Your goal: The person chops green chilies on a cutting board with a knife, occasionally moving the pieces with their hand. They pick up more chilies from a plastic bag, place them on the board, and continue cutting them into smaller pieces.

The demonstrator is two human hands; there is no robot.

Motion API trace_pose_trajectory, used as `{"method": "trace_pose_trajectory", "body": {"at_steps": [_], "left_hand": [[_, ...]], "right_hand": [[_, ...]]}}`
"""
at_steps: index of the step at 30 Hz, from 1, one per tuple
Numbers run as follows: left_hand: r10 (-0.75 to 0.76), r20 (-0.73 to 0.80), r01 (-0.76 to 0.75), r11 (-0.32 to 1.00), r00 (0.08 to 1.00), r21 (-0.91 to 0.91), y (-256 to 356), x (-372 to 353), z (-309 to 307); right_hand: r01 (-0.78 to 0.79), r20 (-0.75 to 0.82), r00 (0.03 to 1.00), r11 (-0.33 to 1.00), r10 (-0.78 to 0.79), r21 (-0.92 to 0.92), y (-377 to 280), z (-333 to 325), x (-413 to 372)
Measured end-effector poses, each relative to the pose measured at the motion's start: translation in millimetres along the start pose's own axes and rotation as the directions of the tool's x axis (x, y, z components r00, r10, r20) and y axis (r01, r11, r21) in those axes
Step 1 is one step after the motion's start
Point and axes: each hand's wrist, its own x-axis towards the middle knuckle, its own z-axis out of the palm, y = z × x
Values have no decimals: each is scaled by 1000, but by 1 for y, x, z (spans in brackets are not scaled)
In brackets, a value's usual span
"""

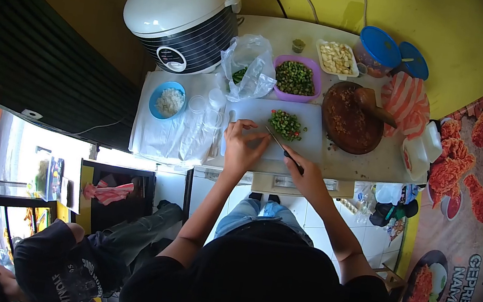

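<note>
A knife (pixel 276 139) is in my right hand (pixel 306 174), its fingers wrapped round the dark handle and its blade pointing up and left over the white cutting board (pixel 311 114). Chopped green pieces with a few red bits (pixel 285 125) lie in a pile on the board, just beyond the blade tip. My left hand (pixel 244 145) is at the board's left part, fingers bent and apart, with nothing visible in it. Behind the board stands a purple container (pixel 317 86) of chopped green pieces.
A stone mortar (pixel 344 125) with a pestle (pixel 377 108) stands right of the board. Leftward are a plastic bag (pixel 251 60), a blue bowl of rice (pixel 169 102) and a large rice cooker (pixel 183 13). A tray of pale pieces (pixel 337 58) is behind. Another person (pixel 68 262) sits at lower left.
</note>
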Motion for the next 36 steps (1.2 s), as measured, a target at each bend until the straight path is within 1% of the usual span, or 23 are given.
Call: {"method": "trace_pose_trajectory", "body": {"at_steps": [3, 6, 7, 10, 13, 15, 18, 19, 21, 22, 23, 24, 25, 27, 30, 31, 34, 36], "left_hand": [[-13, 8, 13, 1000, 1000, -7, 0, -2, 1], [-27, -6, 27, 1000, 1000, -15, -2, 0, 2], [-31, -9, 31, 999, 999, -20, -2, 0, 2], [-29, -4, 29, 998, 1000, 46, 3, 1, 2], [85, -15, -81, 985, 996, 152, 4, 5, 3], [24, -57, -17, 993, 998, 119, 5, 8, 0], [-62, -123, 67, 997, 990, 39, -2, 16, -20], [-93, -146, 94, 996, 985, 6, -5, 19, -30], [-81, -169, 84, 996, 982, 7, -12, 23, -52], [-77, -182, 80, 997, 980, 9, -15, 25, -63], [-71, -172, 78, 997, 982, 29, -19, 26, -72], [-47, -129, 59, 994, 991, 93, -23, 25, -80], [-24, -83, 37, 987, 996, 156, -28, 24, -87], [2, 2, -3, 958, 1000, 286, -33, 20, -97], [4, 65, -29, 920, 998, 391, -37, 17, -97], [27, 63, -49, 922, 998, 385, -37, 17, -95], [56, 120, -101, 905, 991, 414, -34, 18, -88], [72, 126, -119, 899, 989, 422, -36, 20, -80]], "right_hand": [[41, -10, 999, 992, -40, 122, 11, -2, -6], [78, -21, 997, 990, -76, 121, 24, -1, -8], [53, -8, 999, 989, -52, 138, 21, -3, -9], [-12, 15, 1000, 982, 9, 186, 14, -9, -13], [-30, 24, 999, 973, 25, 229, 12, -9, -12], [-35, 41, 999, 968, 26, 247, 8, -11, -12], [-35, 128, 992, 982, 10, 187, 3, -14, -10], [-7, 126, 992, 984, -16, 175, 6, -13, -9], [50, 127, 990, 987, -70, 150, 15, -11, -4], [43, 104, 993, 989, -58, 139, 13, -13, -2], [36, 82, 996, 991, -47, 129, 10, -16, 0], [28, 59, 998, 992, -35, 121, 8, -18, 2], [88, 16, 996, 990, -91, 109, 13, -17, 5], [35, 55, 998, 993, -41, 109, 7, -20, 7], [-4, 107, 994, 993, -8, 115, 2, -17, 6], [-8, 121, 993, 993, -6, 117, 2, -16, 6], [46, 90, 994, 989, -59, 140, 8, -10, 6], [100, 55, 993, 984, -109, 149, 11, -6, 7]]}}
